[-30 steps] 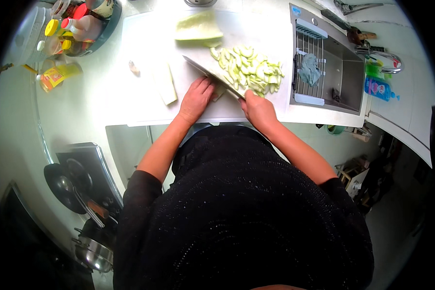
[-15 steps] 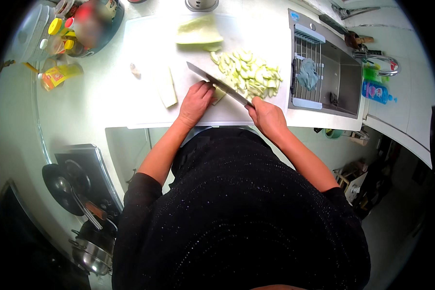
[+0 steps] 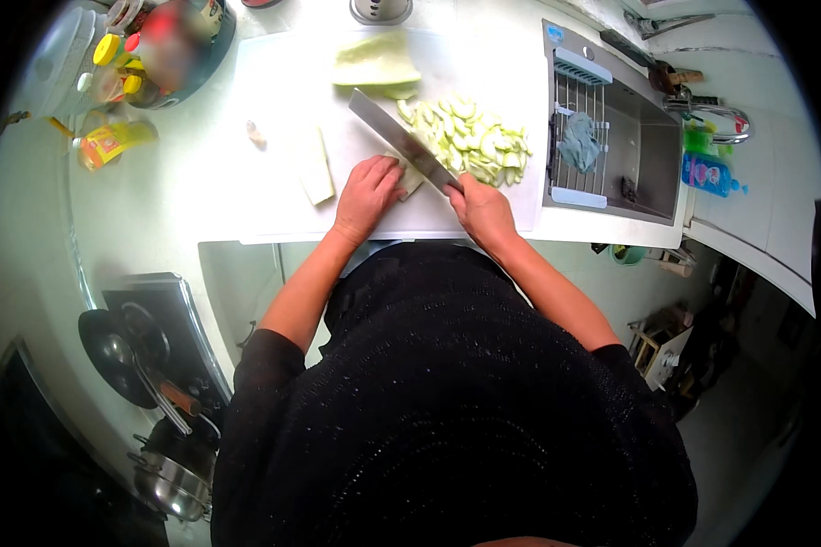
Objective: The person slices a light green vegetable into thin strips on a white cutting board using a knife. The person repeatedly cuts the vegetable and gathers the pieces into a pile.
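My right hand (image 3: pixel 485 214) is closed round the handle of a kitchen knife (image 3: pixel 400 137), whose broad blade slants away to the far left. My left hand (image 3: pixel 365 201) presses a small pale green gourd piece (image 3: pixel 412 180) onto the white cutting board (image 3: pixel 283 205), fingertips curled beside the blade. Beyond the knife, to the right, lies a heap of thin gourd slices (image 3: pixel 483 141). A long gourd strip (image 3: pixel 316 169) rests left of my left hand. At the board's far side sits a larger gourd chunk (image 3: pixel 374 62). A small pale lump (image 3: pixel 255 134) lies near the left edge.
Right of the board is a grey sink (image 3: pixel 646 137) with a drying rack holding a blue cloth (image 3: pixel 579 143). A blue detergent bottle (image 3: pixel 707 173) stands past it. Bottles and a basin (image 3: pixel 196 87) crowd the far left; a stove with a black pan (image 3: pixel 109 351) is at lower left.
My right hand has moved left with the knife, and the broad side of the blade shows more. My left hand has stayed nearly in place on the gourd piece.
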### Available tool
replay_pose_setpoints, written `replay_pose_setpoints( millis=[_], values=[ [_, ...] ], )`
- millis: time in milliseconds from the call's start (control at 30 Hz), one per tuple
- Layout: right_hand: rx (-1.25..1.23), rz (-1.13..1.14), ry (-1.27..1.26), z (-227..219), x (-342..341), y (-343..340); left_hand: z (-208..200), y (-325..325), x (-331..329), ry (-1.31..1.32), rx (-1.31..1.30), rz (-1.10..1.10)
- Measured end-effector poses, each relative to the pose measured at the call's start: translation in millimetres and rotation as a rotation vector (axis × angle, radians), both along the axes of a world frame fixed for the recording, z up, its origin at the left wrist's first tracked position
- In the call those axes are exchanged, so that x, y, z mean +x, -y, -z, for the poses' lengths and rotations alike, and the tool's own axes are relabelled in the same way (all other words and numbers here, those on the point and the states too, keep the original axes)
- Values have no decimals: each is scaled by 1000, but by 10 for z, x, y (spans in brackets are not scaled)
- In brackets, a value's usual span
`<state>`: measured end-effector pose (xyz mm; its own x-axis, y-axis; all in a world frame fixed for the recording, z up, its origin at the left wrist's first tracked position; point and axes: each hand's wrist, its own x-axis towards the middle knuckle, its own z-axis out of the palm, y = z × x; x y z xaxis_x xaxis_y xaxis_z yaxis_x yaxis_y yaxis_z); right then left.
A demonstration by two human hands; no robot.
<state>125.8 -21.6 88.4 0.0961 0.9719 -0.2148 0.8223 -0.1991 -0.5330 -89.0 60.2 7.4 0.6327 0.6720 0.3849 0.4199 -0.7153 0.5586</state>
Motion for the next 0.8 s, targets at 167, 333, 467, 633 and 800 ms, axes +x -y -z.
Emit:
replay_pose_setpoints(
  millis=[167, 333, 467, 633, 800],
  values=[
    [-94, -90, 67, -382, 32, 119, 13, 33, -36, -43, -16, -4],
    [-142, -104, 121, -310, 17, 129, 34, 58, 12, -36, -3, -18],
    [-116, -84, 114, -63, -141, 41, 109, 66, 16, -21, -56, -25],
    [-38, -8, 75, 49, -109, 51, 60, 58, -7, 19, -57, -17],
    [-82, -29, 52, -248, -22, 117, 13, 142, -70, 13, -15, -52]
  ],
)
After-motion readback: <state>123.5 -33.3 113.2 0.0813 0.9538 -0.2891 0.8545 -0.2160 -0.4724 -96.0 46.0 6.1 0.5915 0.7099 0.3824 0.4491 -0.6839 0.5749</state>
